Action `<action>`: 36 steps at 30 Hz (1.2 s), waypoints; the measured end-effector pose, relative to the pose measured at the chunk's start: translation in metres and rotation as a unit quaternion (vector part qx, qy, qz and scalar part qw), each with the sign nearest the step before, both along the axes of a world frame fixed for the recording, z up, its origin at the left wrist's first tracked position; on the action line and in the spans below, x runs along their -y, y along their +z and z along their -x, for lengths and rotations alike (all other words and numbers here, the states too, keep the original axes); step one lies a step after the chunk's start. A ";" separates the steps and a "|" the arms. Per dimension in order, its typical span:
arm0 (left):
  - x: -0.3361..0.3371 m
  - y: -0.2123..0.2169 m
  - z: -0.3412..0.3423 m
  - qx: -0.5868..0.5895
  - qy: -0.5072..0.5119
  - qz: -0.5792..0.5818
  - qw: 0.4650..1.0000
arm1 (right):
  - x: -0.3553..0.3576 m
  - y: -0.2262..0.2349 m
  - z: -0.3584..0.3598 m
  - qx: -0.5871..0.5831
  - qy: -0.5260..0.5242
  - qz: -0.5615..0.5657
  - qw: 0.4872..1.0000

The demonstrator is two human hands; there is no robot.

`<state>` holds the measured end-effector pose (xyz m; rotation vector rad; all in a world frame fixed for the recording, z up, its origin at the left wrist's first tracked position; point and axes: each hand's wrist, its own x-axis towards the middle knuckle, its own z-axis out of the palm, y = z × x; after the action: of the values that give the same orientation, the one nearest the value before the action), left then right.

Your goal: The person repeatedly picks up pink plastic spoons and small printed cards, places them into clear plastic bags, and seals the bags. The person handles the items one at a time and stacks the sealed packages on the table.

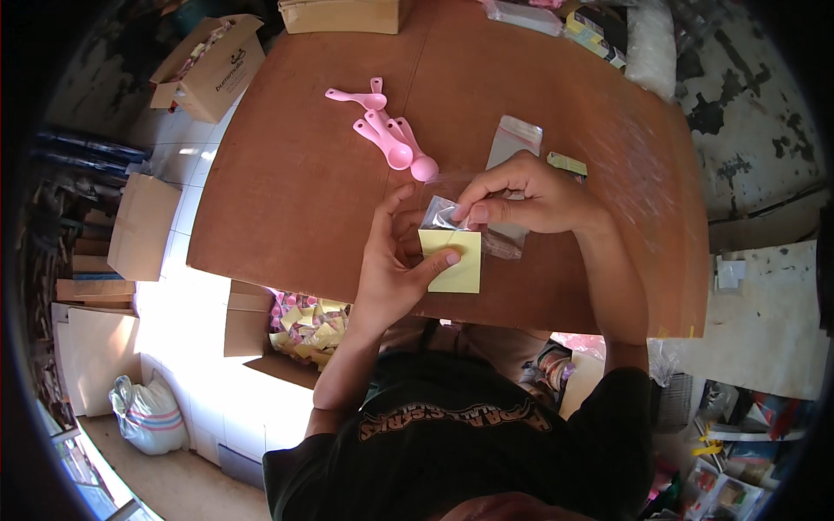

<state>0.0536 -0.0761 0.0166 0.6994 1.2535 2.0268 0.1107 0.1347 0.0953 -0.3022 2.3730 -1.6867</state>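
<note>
My left hand (pixel 395 260) holds a pale yellow card (pixel 460 273) upright above the table's near side, its thumb pressed on the card's face. A clear plastic bag (pixel 439 211) stands out above the card's top edge. The fingers of my right hand (pixel 521 200) pinch the bag at its upper right. Pink measuring spoons (pixel 395 152) lie in a loose cluster just beyond my left hand. Under and behind my right hand lies a stack of clear plastic bags (pixel 521 135), partly hidden by it. A small stack of yellow cards (pixel 566 163) rests right of those bags.
The brown table (pixel 295 174) spreads ahead. Below its near left edge stands an open carton (pixel 248 321) filled with pink and yellow packets. Another open carton (pixel 221 74) is on the floor at far left. A cardboard box (pixel 339 16) and bubble wrap (pixel 651 52) sit along the far edge.
</note>
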 end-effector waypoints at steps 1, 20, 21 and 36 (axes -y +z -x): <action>0.003 -0.003 0.004 -0.002 0.003 0.002 1.000 | -0.005 -0.006 0.019 -0.012 0.064 0.018 0.998; 0.035 -0.019 0.031 0.018 0.102 0.057 0.993 | 0.030 -0.088 0.268 -0.242 -0.111 -0.606 0.750; 0.034 -0.019 0.030 0.019 0.100 0.057 0.993 | 0.032 -0.084 0.266 -0.264 -0.090 -0.610 0.742; -0.004 -0.018 -0.003 0.012 0.001 0.068 0.998 | -0.028 -0.016 0.016 -0.212 -0.467 0.137 0.847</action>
<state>0.0563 -0.0718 -0.0019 0.6083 1.3644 1.9260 0.0944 0.1626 0.0792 0.6380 2.8115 -2.5997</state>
